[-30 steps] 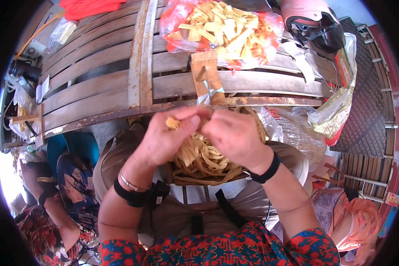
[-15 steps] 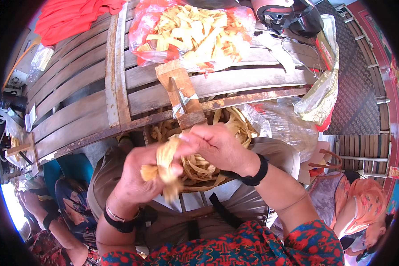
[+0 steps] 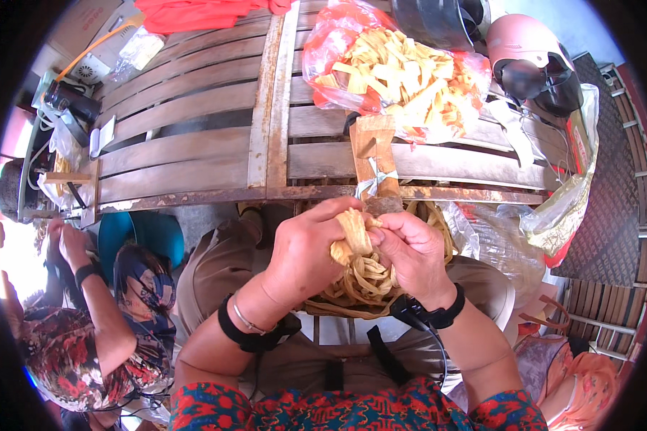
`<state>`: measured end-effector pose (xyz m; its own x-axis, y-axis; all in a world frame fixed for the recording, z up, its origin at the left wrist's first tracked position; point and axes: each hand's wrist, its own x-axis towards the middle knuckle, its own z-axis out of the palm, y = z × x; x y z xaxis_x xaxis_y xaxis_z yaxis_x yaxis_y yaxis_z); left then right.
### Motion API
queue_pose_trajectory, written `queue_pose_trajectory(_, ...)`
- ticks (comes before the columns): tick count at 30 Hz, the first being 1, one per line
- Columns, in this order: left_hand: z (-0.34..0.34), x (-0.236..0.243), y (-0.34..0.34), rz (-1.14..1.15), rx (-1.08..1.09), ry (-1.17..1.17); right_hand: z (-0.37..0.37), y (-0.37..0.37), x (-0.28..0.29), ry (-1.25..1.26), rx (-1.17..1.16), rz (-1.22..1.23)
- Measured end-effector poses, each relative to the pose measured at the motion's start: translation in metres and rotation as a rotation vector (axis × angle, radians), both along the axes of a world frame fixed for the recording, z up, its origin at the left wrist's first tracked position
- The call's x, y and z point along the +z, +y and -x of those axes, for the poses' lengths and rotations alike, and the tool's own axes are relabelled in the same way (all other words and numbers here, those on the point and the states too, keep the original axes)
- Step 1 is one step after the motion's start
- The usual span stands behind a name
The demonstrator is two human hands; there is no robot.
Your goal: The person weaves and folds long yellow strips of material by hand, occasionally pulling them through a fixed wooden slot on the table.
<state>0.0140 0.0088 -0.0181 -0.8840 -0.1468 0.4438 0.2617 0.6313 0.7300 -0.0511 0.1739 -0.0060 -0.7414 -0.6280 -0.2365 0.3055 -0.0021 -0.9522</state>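
Observation:
My left hand [image 3: 305, 248] is closed around a folded bundle of pale yellow strips [image 3: 357, 237], which look like dried plant fibre. On the bundle's right side my right hand [image 3: 413, 255] pinches the same strips between thumb and fingers. Both hands are close together over my lap. Just beneath them, more yellow strips [image 3: 363, 284] lie heaped in a container whose walls are mostly hidden. Directly beyond my hands a wooden board [image 3: 375, 136], with a pale cloth tie [image 3: 376, 176] around it, juts from the edge of the slatted table.
On the slatted table [image 3: 194, 129], a red-tinted plastic bag [image 3: 323, 61] holds loose yellow strips. A pink helmet [image 3: 525, 36] sits at the far right, a red cloth [image 3: 194, 14] at the far left. Other people sit at my left [image 3: 108, 316] and right [image 3: 575, 388].
My view has swung left, shifting the table and bag rightward in the picture. My right hand has come lower beside the bundle, and the strip's blurred hanging end is no longer seen.

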Motion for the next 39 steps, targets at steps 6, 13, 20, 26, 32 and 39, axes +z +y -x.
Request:
queue_pose_trajectory(6,-0.004,-0.003,-0.004,0.049,-0.242,-0.273,0.002,0.003,-0.013,0.864,0.253,-0.353)
queue_pose_trajectory(13,0.003,0.022,-0.017,-0.507,-0.289,-0.125,0.009,0.007,-0.005,-0.247,0.373,-0.062)
queue_pose_trajectory(20,-0.001,0.024,-0.027,-0.917,-0.139,-0.139,0.013,0.015,-0.006,-0.624,0.405,0.276)
queue_pose_trajectory(26,0.002,0.015,-0.021,-1.258,-0.304,-0.71,0.013,0.009,0.002,-0.496,0.296,0.043)
queue_pose_trajectory(32,-0.003,0.01,-0.008,-1.265,-0.074,-0.616,0.019,0.016,0.003,-0.087,0.175,-0.219)
queue_pose_trajectory(39,0.037,-0.007,0.003,-1.07,0.084,-0.59,0.055,0.013,-0.021,0.769,-0.192,-0.515)
